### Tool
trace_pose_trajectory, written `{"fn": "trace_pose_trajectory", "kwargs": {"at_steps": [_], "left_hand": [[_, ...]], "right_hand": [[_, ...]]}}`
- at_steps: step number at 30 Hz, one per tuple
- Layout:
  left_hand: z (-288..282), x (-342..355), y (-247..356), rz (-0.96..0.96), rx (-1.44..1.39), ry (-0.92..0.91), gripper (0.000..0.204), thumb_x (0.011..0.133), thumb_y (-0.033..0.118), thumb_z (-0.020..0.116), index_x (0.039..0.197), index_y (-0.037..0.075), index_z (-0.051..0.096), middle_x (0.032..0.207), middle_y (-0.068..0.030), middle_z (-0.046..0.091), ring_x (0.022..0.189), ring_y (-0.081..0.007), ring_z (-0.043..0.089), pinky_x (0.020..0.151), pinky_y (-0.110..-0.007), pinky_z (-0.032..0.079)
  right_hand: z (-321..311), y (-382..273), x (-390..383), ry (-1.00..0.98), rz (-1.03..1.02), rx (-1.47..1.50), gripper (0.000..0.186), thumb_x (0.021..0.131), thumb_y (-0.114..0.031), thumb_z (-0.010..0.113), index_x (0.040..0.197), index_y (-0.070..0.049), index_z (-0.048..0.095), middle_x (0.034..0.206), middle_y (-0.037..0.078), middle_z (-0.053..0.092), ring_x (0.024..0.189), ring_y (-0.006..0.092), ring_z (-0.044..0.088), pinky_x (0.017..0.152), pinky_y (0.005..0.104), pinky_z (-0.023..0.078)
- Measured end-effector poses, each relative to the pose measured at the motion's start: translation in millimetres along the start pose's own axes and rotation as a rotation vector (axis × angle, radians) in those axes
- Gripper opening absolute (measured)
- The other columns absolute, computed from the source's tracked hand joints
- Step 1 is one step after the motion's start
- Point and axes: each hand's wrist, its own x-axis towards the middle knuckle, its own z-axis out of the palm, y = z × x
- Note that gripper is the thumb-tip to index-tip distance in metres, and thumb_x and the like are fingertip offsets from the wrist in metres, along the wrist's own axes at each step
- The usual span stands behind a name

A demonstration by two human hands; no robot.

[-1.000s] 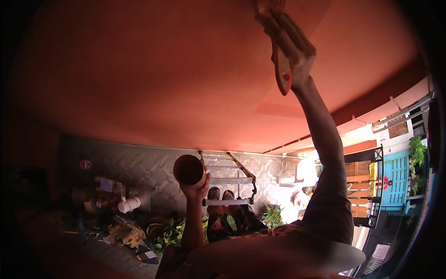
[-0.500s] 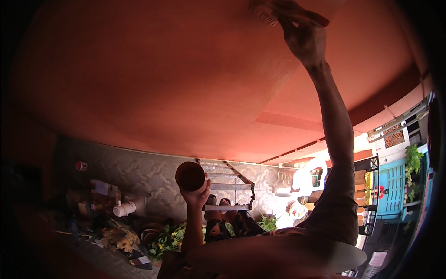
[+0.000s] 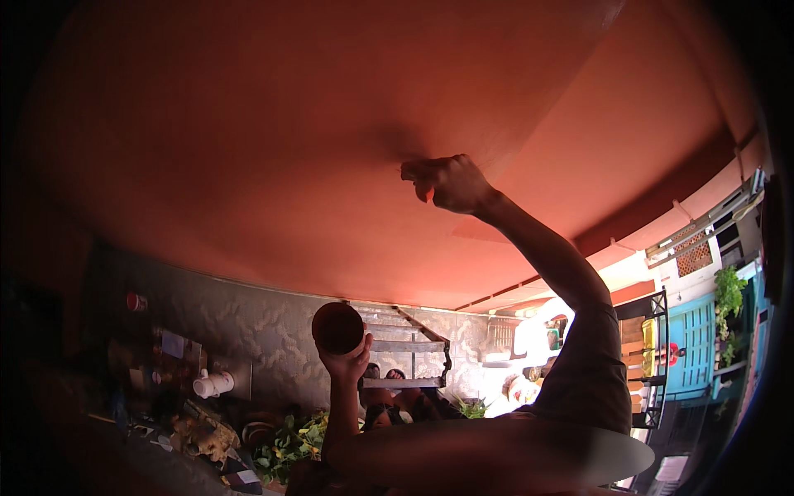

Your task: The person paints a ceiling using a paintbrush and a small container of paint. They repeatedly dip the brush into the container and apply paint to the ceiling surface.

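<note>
My right hand (image 3: pixel 457 183) is closed round a paintbrush (image 3: pixel 411 169), its bristle end at the red-orange wall (image 3: pixel 248 140). Fingers cover much of the brush, and a shadow falls on the wall just beyond it. Lower down, my left hand (image 3: pixel 351 364) grips a round, open-topped paint cup (image 3: pixel 338 307) from its near side. The inside of that cup looks dark, so its contents cannot be made out.
Below me is a stepladder (image 3: pixel 418 347), my feet showing at its top step (image 3: pixel 403 383). Leafy plants (image 3: pixel 291 446), a white-and-pink container (image 3: pixel 213 384) and clutter lie at lower left. A black metal rack (image 3: pixel 659 360) and turquoise slatted panel (image 3: pixel 693 341) are at right.
My right hand has swept down and left along the wall with the paintbrush, its elbow now more bent. My left hand still holds the paint cup in nearly the same place.
</note>
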Motion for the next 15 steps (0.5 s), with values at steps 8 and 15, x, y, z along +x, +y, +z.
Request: {"fn": "trace_pose_trajectory", "kwargs": {"at_steps": [8,15], "left_hand": [[8.0,1.8,0.3,0.026,0.008,0.008,0.081,0.091,0.075,0.051,0.142,0.011,0.052,0.111,-0.0237,0.066,0.074,-0.0373,0.062,0.039,-0.029,0.05],[8.3,9.4,-2.2,0.004,0.028,-0.095,0.08,0.091,0.074,0.051,0.14,0.012,0.054,0.112,-0.0228,0.067,0.077,-0.0387,0.063,0.039,-0.03,0.05]], "right_hand": [[-227.9,55.5,65.9,1.027,-0.036,-0.308,0.024,0.088,0.001,0.068,0.11,-0.008,0.075,0.103,0.008,0.076,0.08,0.0242,0.074,0.065,0.0313,0.06],[-144.1,13.8,47.4,0.734,-0.091,-0.617,0.037,0.079,0.003,0.074,0.115,-0.008,0.073,0.118,0.008,0.073,0.097,0.0275,0.074,0.074,0.0336,0.062]]}}
